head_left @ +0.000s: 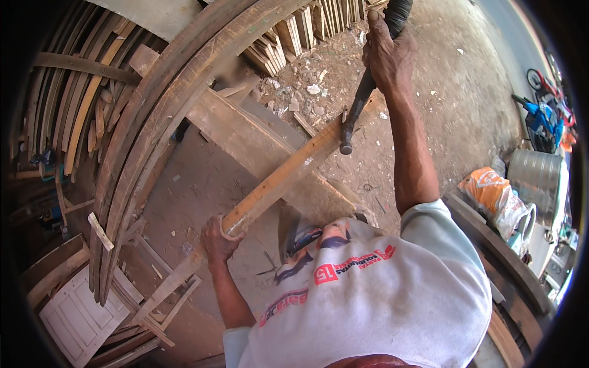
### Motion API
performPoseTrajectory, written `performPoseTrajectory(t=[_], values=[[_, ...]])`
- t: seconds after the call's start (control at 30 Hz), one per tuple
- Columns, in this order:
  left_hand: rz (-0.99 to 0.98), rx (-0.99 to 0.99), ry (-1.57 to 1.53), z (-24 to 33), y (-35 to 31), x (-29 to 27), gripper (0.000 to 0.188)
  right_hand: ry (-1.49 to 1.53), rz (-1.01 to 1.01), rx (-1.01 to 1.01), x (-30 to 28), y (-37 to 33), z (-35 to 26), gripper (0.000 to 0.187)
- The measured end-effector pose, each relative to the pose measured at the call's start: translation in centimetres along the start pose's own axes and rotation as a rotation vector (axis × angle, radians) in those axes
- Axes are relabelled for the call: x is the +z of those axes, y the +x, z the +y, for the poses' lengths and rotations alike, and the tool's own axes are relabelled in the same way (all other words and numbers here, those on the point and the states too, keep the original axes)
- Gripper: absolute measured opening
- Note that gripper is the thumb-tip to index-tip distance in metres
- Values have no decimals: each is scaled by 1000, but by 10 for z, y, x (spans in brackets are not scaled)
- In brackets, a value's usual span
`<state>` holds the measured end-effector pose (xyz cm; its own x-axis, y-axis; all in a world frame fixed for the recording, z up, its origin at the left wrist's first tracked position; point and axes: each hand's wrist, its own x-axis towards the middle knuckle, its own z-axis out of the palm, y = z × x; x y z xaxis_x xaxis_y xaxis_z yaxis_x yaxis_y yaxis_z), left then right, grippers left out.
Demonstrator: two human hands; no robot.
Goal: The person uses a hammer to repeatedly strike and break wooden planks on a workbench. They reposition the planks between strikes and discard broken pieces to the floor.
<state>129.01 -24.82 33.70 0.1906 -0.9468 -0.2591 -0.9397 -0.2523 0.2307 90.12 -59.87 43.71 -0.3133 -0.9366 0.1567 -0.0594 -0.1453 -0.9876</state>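
Note:
My right hand (392, 55) is raised at the upper right, its fingers wrapped round the black grip of a hammer (362, 101). The hammer's dark steel head hangs down beside the far end of a narrow wooden batten (288, 165); whether it touches the wood I cannot tell. My left hand (221, 239) grips the near end of this batten. The batten slants across a wider wooden plank (245, 132), which stretches from the upper left toward my body. Small dark marks dot the batten's upper face.
Long timber beams (165, 86) arch past on the left, with stacked boards (67, 116) behind them. A pale panelled door (80, 319) lies at lower left. At right are an orange and white plastic bag (491, 196), a metal drum (534, 175) and a blue motorcycle (543, 116). Rubble litters the dirt ground ahead.

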Motion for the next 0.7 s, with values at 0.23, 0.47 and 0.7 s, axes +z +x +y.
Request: performPoseTrajectory(t=[0.23,0.47,0.7], values=[[-6,-12,-33,1,0,-3,70,310,265,-232,-37,-71,-14,32],[48,45,-73,-2,-1,-2,66,198,209,-159,-33,-49,-16,42],[33,1,-106,2,-2,-3,64,-120,283,32,3,-14,-53,36]])
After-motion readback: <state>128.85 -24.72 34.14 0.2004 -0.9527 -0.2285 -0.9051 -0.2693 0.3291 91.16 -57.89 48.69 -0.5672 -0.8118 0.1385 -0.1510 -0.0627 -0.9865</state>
